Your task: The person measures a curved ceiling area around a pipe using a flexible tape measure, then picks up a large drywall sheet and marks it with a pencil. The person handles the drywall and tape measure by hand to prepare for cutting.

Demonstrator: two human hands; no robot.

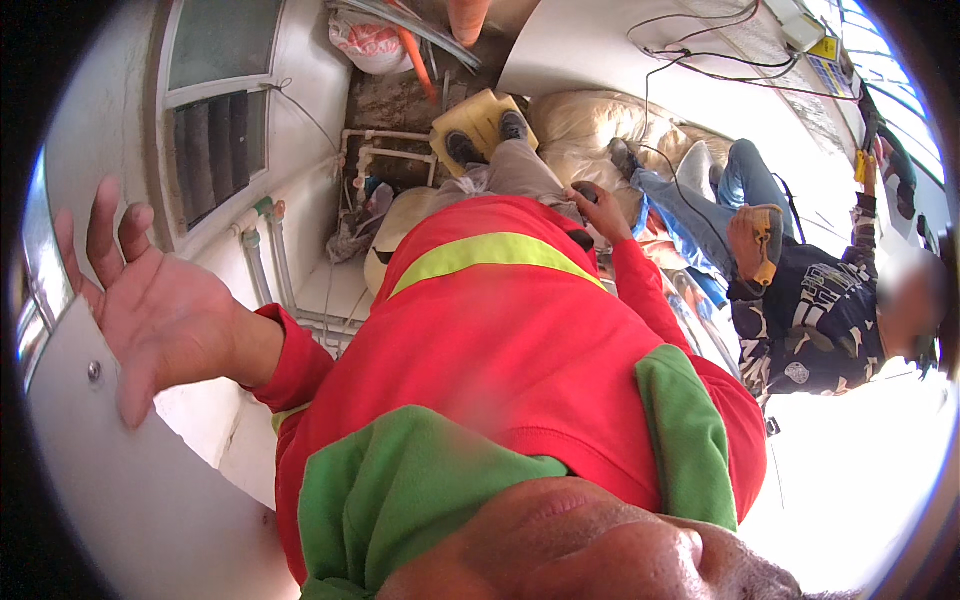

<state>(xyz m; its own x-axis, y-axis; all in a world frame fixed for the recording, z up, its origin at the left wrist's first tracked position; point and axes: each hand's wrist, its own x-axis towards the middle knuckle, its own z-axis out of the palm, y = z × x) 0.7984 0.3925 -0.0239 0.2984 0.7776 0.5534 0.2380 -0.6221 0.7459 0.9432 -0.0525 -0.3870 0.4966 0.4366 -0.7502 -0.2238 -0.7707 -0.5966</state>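
My left hand (175, 315) is raised at the left with its palm showing and its fingers spread. It holds nothing. The thumb and fingers overlap the edge of a white panel (110, 450) that has a metal screw in it; whether they touch it I cannot tell. My right hand (606, 214) is low by my right thigh, its fingers closed round a small dark object (584, 191) whose kind is unclear. Both arms are in red sleeves. My shoes stand on a yellow block (470, 122).
At the right a person in jeans and a dark patterned top (810, 310) sits close by. White pipes (385, 135) run along the wall below a window (220, 140). Stuffed sacks (590, 120) lie beyond my feet. Black cables (690, 55) hang at the upper right.
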